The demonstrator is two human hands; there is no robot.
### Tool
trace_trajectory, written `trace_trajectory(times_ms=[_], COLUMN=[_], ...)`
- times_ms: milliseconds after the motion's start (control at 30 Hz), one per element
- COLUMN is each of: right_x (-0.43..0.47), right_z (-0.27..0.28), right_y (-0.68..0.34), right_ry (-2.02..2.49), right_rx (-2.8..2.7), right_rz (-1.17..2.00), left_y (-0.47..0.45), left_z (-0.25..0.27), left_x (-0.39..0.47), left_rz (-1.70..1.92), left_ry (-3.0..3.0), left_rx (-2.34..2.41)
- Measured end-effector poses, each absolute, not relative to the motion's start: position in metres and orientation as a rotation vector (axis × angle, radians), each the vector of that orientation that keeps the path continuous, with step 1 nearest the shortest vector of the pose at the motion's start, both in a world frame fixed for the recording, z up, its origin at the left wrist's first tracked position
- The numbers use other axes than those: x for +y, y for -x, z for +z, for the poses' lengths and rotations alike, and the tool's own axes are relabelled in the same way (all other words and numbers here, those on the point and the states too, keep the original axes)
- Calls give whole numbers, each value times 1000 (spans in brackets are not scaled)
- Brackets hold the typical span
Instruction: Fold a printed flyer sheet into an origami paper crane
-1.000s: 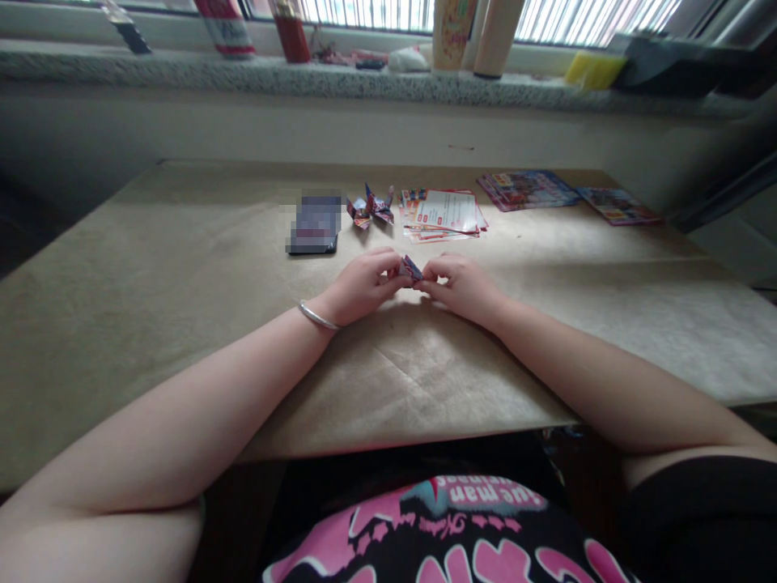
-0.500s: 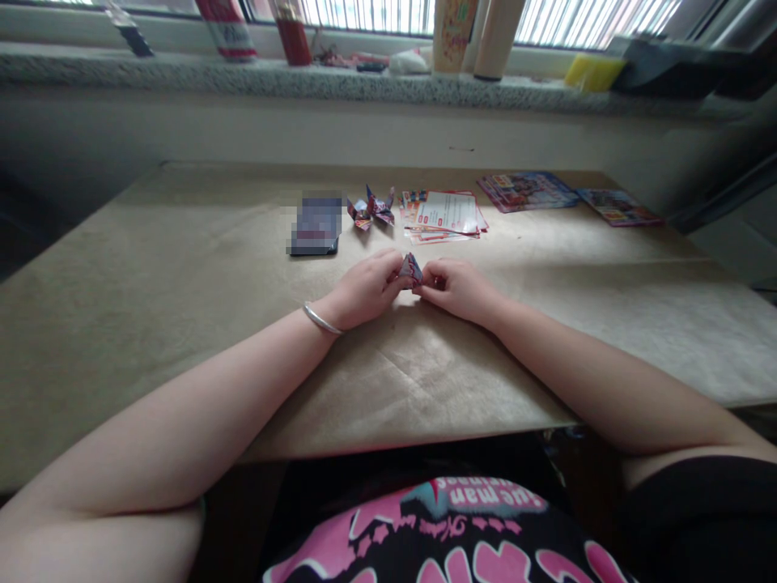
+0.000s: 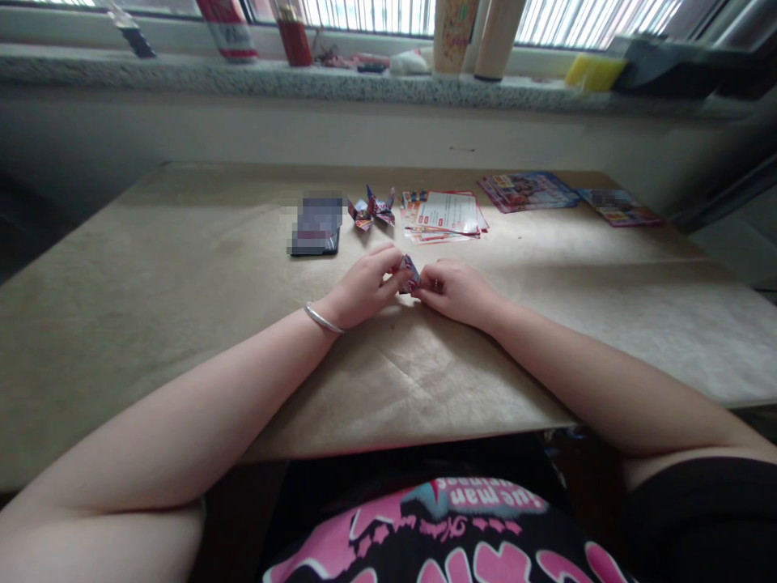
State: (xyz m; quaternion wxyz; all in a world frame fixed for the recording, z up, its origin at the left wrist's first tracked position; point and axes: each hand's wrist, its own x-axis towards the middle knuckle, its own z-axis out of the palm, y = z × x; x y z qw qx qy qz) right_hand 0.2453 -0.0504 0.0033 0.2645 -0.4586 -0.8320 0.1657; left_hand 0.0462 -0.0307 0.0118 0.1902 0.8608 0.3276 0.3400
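A small piece of folded printed paper [image 3: 409, 274] is held between my two hands, just above or on the table. My left hand [image 3: 371, 283], with a silver bangle at the wrist, pinches its left side. At the right edge of the paper, my right hand [image 3: 456, 290] closes thumb and fingers on it. Parts of the paper are hidden behind the fingers. Two folded paper cranes [image 3: 371, 209] in similar printed paper stand a little beyond my hands.
On the tan-covered table [image 3: 182, 291] a dark phone-like object [image 3: 316, 225], partly blurred, lies left of the cranes. Printed sheets [image 3: 446, 214] sit to their right, with colourful leaflets [image 3: 531, 192] farther right. Bottles, a yellow item [image 3: 595, 73] and other things line the windowsill [image 3: 340, 85].
The folded paper has turned slightly in my fingers and now shows a different face. My left fingers have shifted a little over it. My right hand has barely moved.
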Motion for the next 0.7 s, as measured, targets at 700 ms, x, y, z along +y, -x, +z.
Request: trace_trajectory(times_ms=[700], right_x=[-48], right_z=[3], right_y=[-252], right_ry=[994], right_rx=[-1985], right_rz=[734], left_y=[-47], left_z=[7], left_x=[-30], left_rz=[868], left_ry=[-1901], left_rx=[892])
